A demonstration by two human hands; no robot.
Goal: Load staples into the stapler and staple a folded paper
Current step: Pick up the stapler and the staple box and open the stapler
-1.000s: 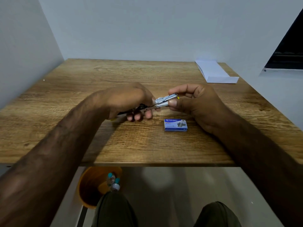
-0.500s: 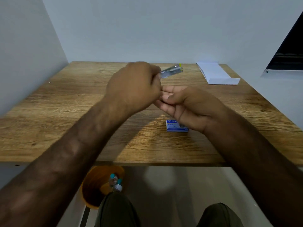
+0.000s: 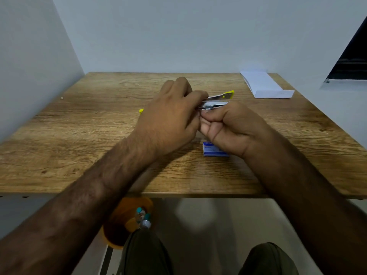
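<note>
A person sits at a wooden counter (image 3: 83, 135), seen from a camera on their head looking down at two bare forearms that meet near the counter's middle.

The left hand (image 3: 170, 120) is closed over the rear of a small stapler (image 3: 215, 102), holding it raised just above the counter. Its top arm, tipped in yellow, is hinged open and angled upward, so the silver staple channel below lies exposed. That open pose is what loading needs: the channel must face up and stay steady.

The right hand (image 3: 228, 126) is curled beside it, fingertips pressed together against the underside and front of the channel. It seems to be pinching a strip of staples or guiding one in, but the fingers hide the contact, so I cannot tell whether anything is in its grip beyond the stapler itself.

A blue box of staples (image 3: 213, 150) lies flat on the counter directly beneath the right hand, close by, probably so more staples are within easy reach.

The folded white paper (image 3: 264, 85) rests at the far right corner, well apart from the hands, waiting for the stapling step, which has not begun.

A small yellow piece (image 3: 141, 110) peeks out behind the left hand. Below the counter edge stands an orange bin (image 3: 119, 221) holding bottles.
</note>
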